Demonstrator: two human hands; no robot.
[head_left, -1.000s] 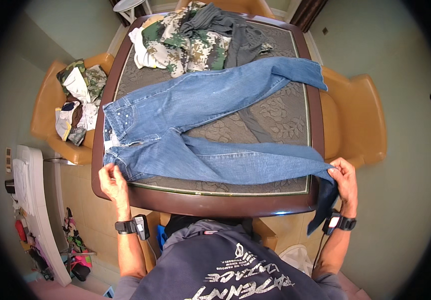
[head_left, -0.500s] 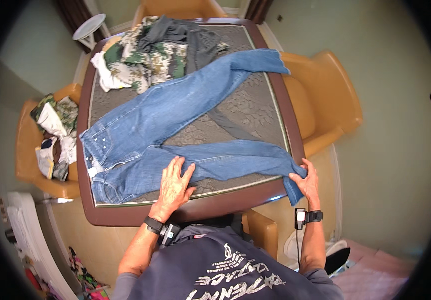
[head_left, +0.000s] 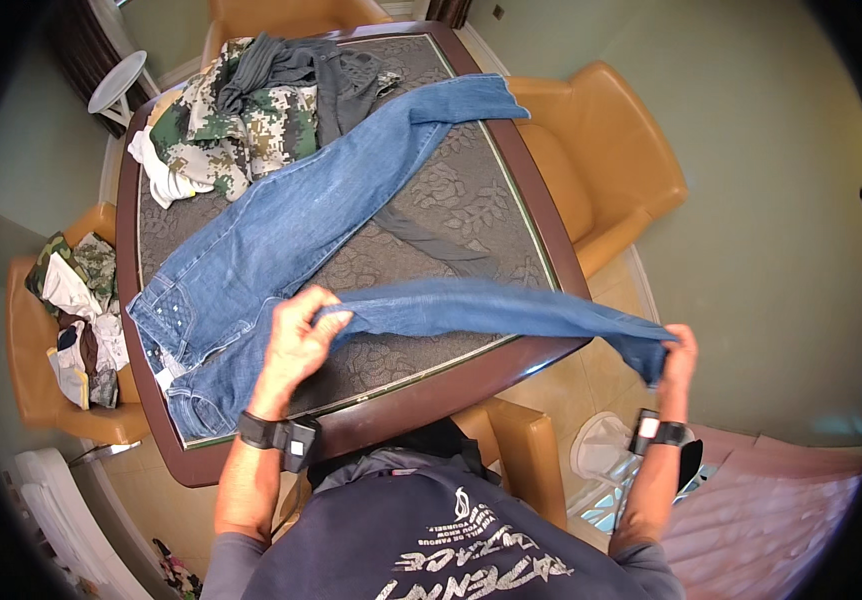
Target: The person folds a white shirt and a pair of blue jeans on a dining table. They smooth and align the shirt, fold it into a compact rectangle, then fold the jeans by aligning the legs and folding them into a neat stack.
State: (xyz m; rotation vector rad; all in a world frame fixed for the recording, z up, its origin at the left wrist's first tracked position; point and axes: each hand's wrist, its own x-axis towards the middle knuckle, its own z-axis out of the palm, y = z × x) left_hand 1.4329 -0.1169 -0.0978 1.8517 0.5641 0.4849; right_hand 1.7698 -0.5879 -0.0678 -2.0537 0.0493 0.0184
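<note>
A pair of blue jeans [head_left: 321,200] lies across the table with its waistband at the left and its legs spread toward the right. My left hand [head_left: 301,335] is closed on the near leg close to the crotch, pinching the denim. At the far end of that leg, beyond the table's right edge, my right hand [head_left: 679,360] grips the hem. Between the two hands the near leg is stretched taut and raised off the tabletop. The other leg rests flat, its hem reaching the table's far right edge.
The dark-rimmed table [head_left: 351,408] has a grey patterned top. Camouflage clothing [head_left: 286,120] and a dark grey garment [head_left: 336,85] are heaped at its far left. More clothes [head_left: 81,310] fill a tan chair [head_left: 26,350] on the left. Another tan chair [head_left: 641,150] stands right.
My left hand has gone from lying open on the jeans to gripping them. My right hand has pulled the hem outward to the right, straightening and lifting the near leg.
</note>
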